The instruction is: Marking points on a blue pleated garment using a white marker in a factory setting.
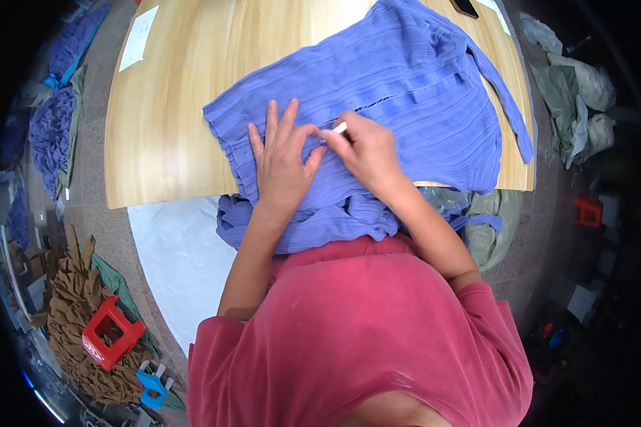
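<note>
Nearest the body, a red shirt (363,334) fills the lower view, and from it both forearms are stretched up over the table edge. Just beyond, a blue pleated garment (406,85) is laid across the wooden table (171,107), its lower folds hanging off the near edge. The left hand (281,160) is pressed flat on the fabric, fingers spread, so that the cloth is held taut. Touching it at the thumb, the right hand (367,149) is closed in a pinch on a small white piece, seemingly chalk (340,129), whose tip is set against the fabric beside a row of small holes or stitches. For a clean mark, the cloth is best kept smooth and stretched under the flat palm, and the chalk drawn lightly so the pleats are not dragged or bunched. Farther off, a white sheet of paper (138,37) is seen at the table's far left corner. On the floor to the left, a red plastic stool (112,333) and a heap of brown cloth (71,299) are found, with pale bundles (580,92) at the right.
</note>
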